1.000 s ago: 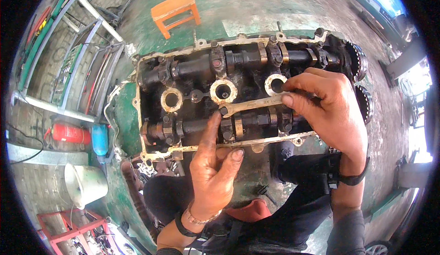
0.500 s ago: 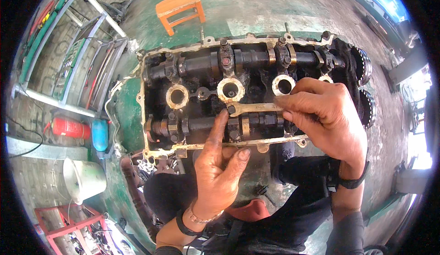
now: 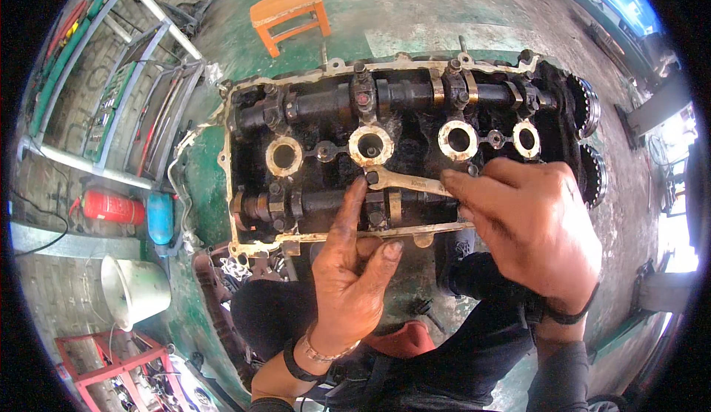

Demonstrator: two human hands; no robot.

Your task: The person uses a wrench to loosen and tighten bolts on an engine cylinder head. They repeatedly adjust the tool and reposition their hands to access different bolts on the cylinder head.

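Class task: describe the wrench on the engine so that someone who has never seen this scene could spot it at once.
Find the oily cylinder head with two camshafts. Between them runs a row of four pale round wells; just below the second from the left lies the wrench, under the right hand. It is the only flat, bright metal bar there.

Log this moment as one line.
left hand: finger on wrench head | right hand: grips wrench handle | wrench: on bolt of oily engine top

the left hand point(image 3: 348, 264) is grimy with dark oil, its wrist at six o'clock ringed by a thin metal bracelet and a black band. the right hand point(image 3: 537, 230), equally smeared, wears a black strap at its wrist toward five o'clock, above a dark grey sleeve.
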